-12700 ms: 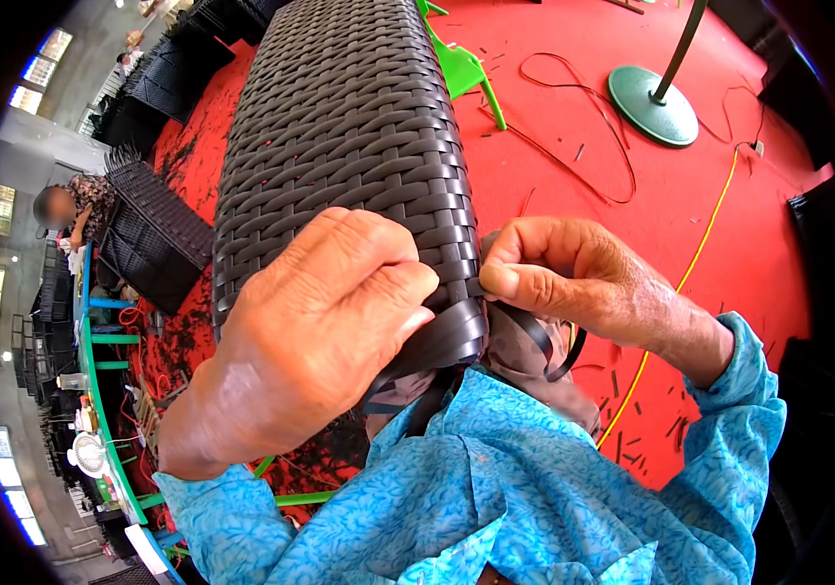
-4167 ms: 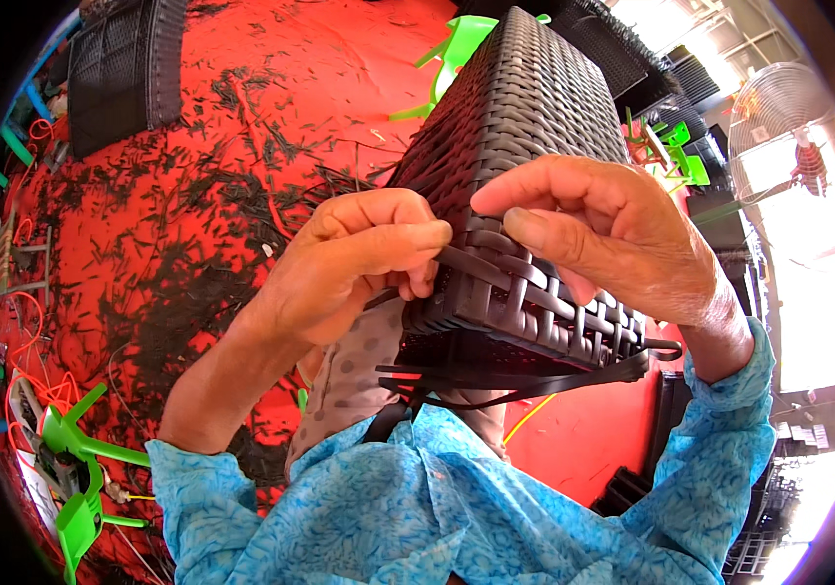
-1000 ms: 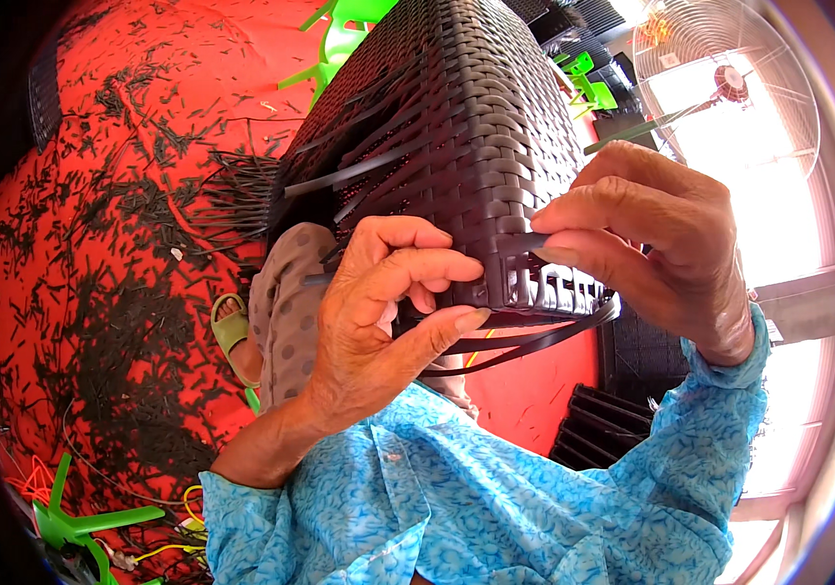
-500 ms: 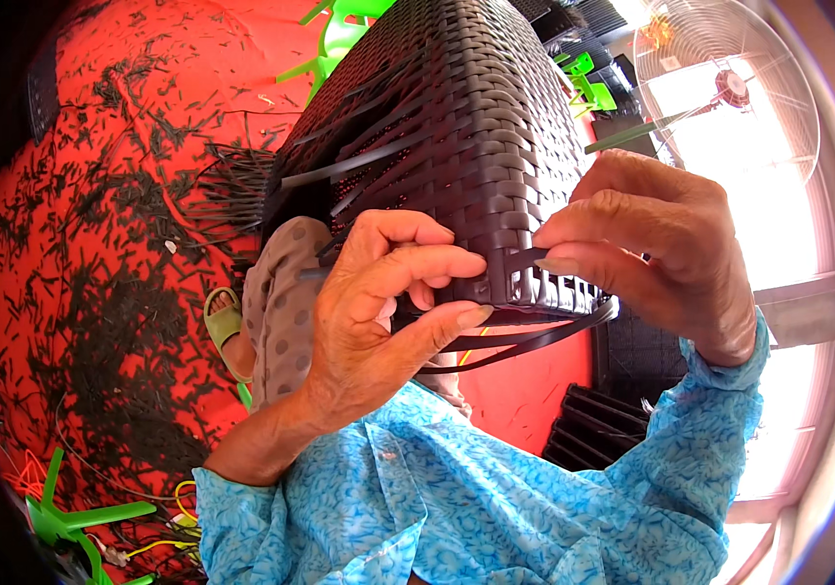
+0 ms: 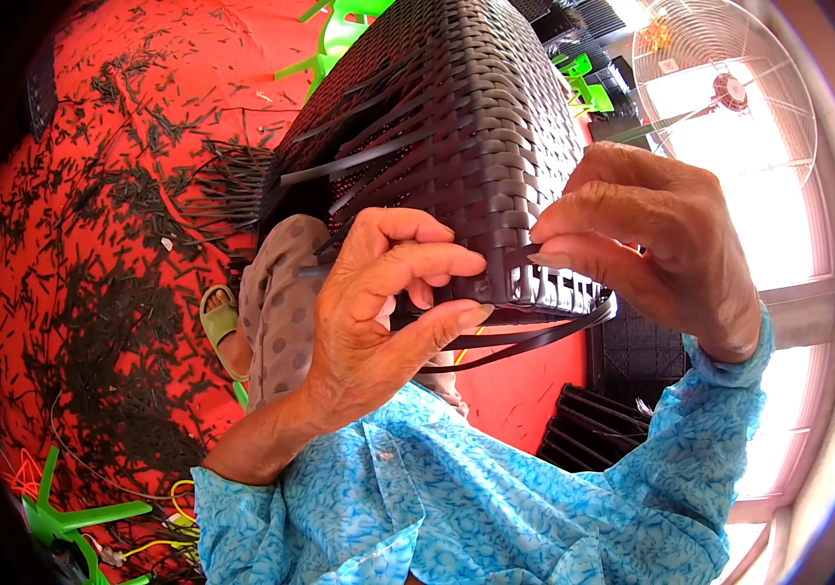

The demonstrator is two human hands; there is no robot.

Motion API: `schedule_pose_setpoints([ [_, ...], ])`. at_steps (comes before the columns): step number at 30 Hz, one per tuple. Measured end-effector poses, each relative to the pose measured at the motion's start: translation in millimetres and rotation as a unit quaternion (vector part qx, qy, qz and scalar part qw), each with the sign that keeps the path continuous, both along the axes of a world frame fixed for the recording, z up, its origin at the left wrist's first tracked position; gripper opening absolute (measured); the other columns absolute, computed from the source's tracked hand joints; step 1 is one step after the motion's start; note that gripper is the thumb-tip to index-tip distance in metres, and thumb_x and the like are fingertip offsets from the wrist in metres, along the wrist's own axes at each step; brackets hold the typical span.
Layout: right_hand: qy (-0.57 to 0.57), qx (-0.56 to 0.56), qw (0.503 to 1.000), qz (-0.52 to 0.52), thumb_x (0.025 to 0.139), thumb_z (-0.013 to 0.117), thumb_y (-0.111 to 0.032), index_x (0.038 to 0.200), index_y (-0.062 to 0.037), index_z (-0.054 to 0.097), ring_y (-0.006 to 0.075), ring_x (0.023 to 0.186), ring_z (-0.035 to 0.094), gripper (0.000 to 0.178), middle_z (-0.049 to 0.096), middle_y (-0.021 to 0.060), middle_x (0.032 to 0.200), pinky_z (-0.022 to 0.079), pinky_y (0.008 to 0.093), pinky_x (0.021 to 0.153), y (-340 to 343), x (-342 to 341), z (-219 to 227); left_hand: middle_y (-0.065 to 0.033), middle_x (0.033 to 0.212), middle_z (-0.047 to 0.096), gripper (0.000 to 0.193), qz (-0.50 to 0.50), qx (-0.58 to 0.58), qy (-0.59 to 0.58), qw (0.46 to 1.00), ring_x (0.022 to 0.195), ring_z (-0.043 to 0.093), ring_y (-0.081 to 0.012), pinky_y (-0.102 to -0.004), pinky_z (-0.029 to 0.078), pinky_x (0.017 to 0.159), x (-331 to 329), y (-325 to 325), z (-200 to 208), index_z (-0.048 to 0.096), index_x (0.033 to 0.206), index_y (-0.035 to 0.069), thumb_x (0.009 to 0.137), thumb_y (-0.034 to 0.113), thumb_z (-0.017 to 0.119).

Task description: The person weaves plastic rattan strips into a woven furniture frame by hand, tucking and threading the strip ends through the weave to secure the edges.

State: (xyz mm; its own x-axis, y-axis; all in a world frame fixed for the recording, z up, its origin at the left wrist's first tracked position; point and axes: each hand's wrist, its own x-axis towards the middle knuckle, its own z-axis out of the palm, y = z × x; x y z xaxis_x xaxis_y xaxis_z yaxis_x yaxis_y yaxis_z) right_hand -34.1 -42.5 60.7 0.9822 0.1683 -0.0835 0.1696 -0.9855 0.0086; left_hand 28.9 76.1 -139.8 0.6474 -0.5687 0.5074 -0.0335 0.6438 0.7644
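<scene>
A large box-shaped piece woven from dark brown flat strips (image 5: pixel 510 146) stands before me, its corner toward me. Loose strip ends stick out along its left side. My left hand (image 5: pixel 378 292) grips the lower corner, its index finger on the weave and its thumb at the bottom edge; the other fingers are curled. Between thumb and index finger, my right hand (image 5: pixel 647 239) pinches a dark flat strip (image 5: pixel 522 255) just right of that corner. A longer strip loop (image 5: pixel 535 339) hangs below the bottom edge.
Dark strip scraps (image 5: pixel 125 361) litter the red floor (image 5: pixel 213 58) at left. Green plastic chairs (image 5: pixel 339 39) stand behind the woven piece. A large fan (image 5: pixel 730 90) is at the far right, with a stack of dark slatted pieces (image 5: pixel 593 429) lower down. Green legs (image 5: pixel 66 517) show at lower left.
My right hand has shifted slightly up, still pinching the strip. The left hand stays in nearly the same place on the corner.
</scene>
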Motion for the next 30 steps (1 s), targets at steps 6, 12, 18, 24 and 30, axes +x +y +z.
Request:
schedule_pose_setpoints([
  [6,-0.019,0.028,0.999,0.005,0.072,0.075,-0.013,0.082,-0.0027,0.068,0.0192,0.062,0.059,0.015,0.06,0.0073,0.071,0.045,0.0308,0.053,-4,-4,-5,-0.0053,0.106,0.049,0.031,-0.008,-0.017,0.007,1.0,0.082,0.047,-0.0089,-0.0202,0.041,0.069,0,0,-3,0.067,0.1,0.004,0.07,0.001,0.077],
  [12,-0.038,0.055,0.997,0.026,0.074,0.073,-0.011,0.083,-0.0036,0.069,0.0197,0.063,0.06,0.012,0.061,0.0069,0.071,0.045,0.0303,0.054,-12,-4,-11,-0.0056,0.108,0.048,0.032,-0.023,-0.046,0.061,0.997,0.084,0.047,-0.0085,-0.0199,0.04,0.07,-8,-3,-5,0.066,0.102,0.003,0.072,0.002,0.077],
  [18,-0.051,0.09,0.994,0.021,0.073,0.074,-0.009,0.082,-0.0035,0.068,0.0211,0.064,0.061,0.012,0.062,0.0077,0.072,0.047,0.0313,0.055,-14,-8,-24,-0.0055,0.108,0.048,0.032,-0.016,-0.039,0.034,0.999,0.085,0.047,-0.0081,-0.0198,0.04,0.071,-8,-4,-5,0.065,0.103,0.002,0.073,0.002,0.076],
  [24,-0.064,0.131,0.989,0.028,0.072,0.075,-0.009,0.081,-0.003,0.067,0.0183,0.064,0.06,0.013,0.062,0.0059,0.073,0.045,0.0294,0.054,-18,-7,-30,-0.0064,0.108,0.049,0.027,-0.05,-0.04,0.085,0.994,0.09,0.048,-0.0095,-0.0188,0.042,0.072,-5,-1,-2,0.066,0.103,0.002,0.077,0.002,0.074],
  [30,-0.064,0.171,0.981,-0.06,0.07,0.078,-0.009,0.074,-0.0027,0.062,0.0101,0.06,0.056,0.018,0.062,0.0033,0.072,0.042,0.0251,0.051,-11,-12,-30,-0.0054,0.107,0.051,0.018,0.012,0.049,-0.004,0.999,0.095,0.053,-0.0118,-0.0212,0.046,0.079,6,11,8,0.069,0.099,0.002,0.081,0.004,0.07],
])
